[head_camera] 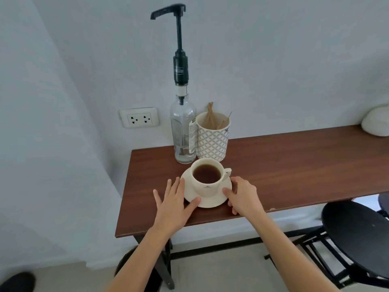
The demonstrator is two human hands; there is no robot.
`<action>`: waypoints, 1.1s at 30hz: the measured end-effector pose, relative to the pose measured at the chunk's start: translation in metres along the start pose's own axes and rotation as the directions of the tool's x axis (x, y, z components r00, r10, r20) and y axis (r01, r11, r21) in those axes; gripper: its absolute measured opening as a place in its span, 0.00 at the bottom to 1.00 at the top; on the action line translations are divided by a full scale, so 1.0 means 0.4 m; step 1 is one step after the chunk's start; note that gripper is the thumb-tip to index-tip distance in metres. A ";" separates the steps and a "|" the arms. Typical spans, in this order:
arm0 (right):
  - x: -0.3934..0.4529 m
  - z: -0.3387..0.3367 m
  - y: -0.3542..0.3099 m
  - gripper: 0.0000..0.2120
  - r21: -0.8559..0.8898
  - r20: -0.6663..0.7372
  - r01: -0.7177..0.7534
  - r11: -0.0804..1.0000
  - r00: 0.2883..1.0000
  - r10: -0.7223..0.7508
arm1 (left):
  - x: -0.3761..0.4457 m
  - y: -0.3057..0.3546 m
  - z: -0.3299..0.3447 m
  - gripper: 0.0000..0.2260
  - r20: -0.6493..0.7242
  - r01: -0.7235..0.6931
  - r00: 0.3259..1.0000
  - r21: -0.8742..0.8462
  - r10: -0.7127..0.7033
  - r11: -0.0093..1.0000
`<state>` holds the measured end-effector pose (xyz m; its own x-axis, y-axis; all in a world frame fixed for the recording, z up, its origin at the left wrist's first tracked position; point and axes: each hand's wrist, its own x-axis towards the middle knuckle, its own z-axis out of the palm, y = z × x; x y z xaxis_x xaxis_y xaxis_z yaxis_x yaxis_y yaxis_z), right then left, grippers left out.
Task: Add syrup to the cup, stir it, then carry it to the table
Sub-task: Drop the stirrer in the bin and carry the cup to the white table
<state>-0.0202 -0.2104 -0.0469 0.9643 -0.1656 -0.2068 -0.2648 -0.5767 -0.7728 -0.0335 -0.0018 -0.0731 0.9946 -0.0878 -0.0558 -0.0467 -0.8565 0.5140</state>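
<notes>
A cream cup [207, 187] full of dark drink stands on a cream saucer [190, 193] near the front of a brown wooden counter [284, 171]. Its handle points right. My left hand [175, 204] lies flat at the saucer's left rim, fingers spread, thumb touching the saucer's front edge. My right hand [244, 193] rests at the saucer's right rim, fingertips against it. Just behind the cup stands a clear glass syrup bottle [183, 131] with a tall black pump [180, 49], its spout pointing left. Beside the bottle, a patterned holder [212, 142] has several wooden stirrers [211, 118].
The counter runs along a white wall with a power socket [139, 119] at the left. A white rounded object [376, 123] sits at the far right of the counter. A black round stool [357, 234] stands below on the right; a dark shoe [16, 282] shows bottom left.
</notes>
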 end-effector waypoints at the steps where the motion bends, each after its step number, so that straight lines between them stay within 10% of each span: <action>1: -0.002 0.001 0.002 0.18 0.023 0.007 -0.006 1.000 1.000 0.006 | 0.000 0.000 -0.001 0.37 0.004 0.003 1.000 0.001 -0.003 1.000; 13: -0.124 0.042 0.030 0.12 0.280 0.050 -0.117 0.953 0.993 0.107 | -0.049 -0.030 -0.016 0.37 0.097 -0.103 0.991 0.052 0.098 0.993; 21: -0.193 0.066 0.091 0.28 0.698 0.158 -0.175 0.694 0.983 0.090 | -0.104 -0.040 0.005 0.38 0.132 -0.143 0.982 0.076 0.132 0.987; 33: -0.252 0.005 0.155 0.24 0.718 0.275 -0.171 0.675 0.960 -0.049 | -0.283 0.034 0.066 0.37 0.012 0.036 0.999 -0.215 -0.034 0.976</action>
<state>-0.1339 -0.2277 -0.0753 0.9413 0.0896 -0.3254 -0.3373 0.2138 -0.9168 -0.1491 -0.0168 -0.0824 0.9944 -0.0647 -0.0838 0.0101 -0.7300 0.6834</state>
